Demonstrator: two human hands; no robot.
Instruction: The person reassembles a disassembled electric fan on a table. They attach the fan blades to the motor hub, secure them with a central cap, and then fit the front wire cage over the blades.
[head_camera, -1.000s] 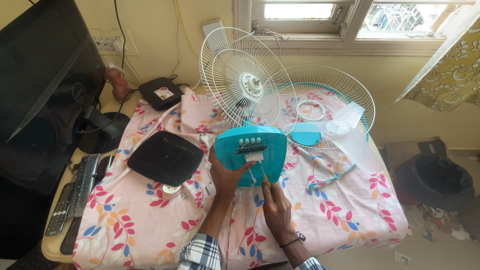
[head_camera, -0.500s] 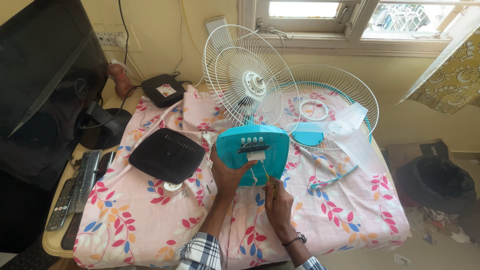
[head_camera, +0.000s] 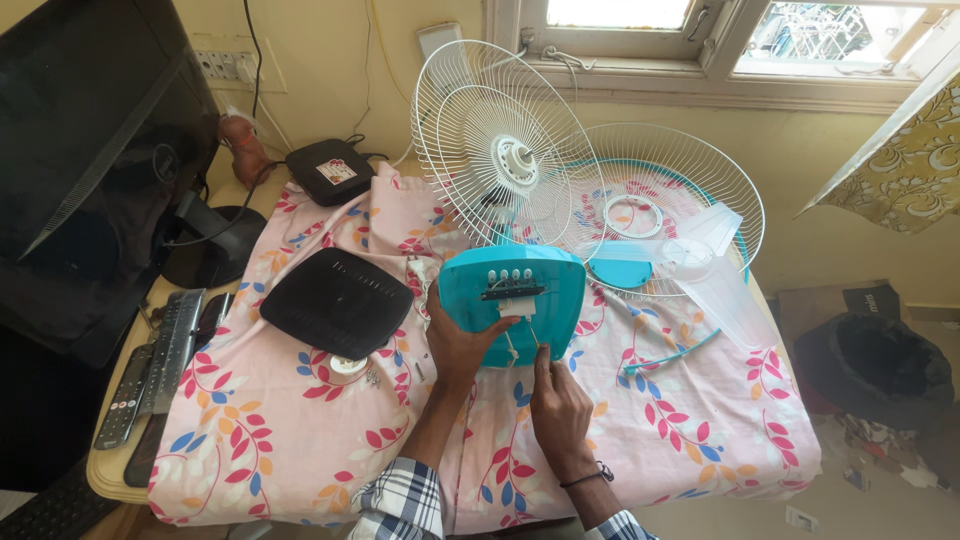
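A turquoise fan base (head_camera: 545, 290) with a row of white buttons stands on the flowered cloth. Behind it rises the white wire rear grille (head_camera: 500, 150) with the motor hub. My left hand (head_camera: 455, 345) grips the base's left edge, thumb pressed on its front. My right hand (head_camera: 560, 405) sits just below the base, fingertips pinching a thin white cord (head_camera: 537, 340) that hangs from the button panel. The front grille (head_camera: 690, 175) leans behind at the right, with clear fan blades (head_camera: 715, 270) and a turquoise hub in front of it.
A black router (head_camera: 335, 300) lies left of the base, another black box (head_camera: 330, 170) sits farther back. A dark monitor (head_camera: 90, 150), remotes (head_camera: 170, 350) and a keyboard line the left edge. A black bag (head_camera: 870, 365) is on the floor at right.
The view has shifted slightly and closed in. Both hands stay at the fan base; my right hand has edged up toward the hanging cord.
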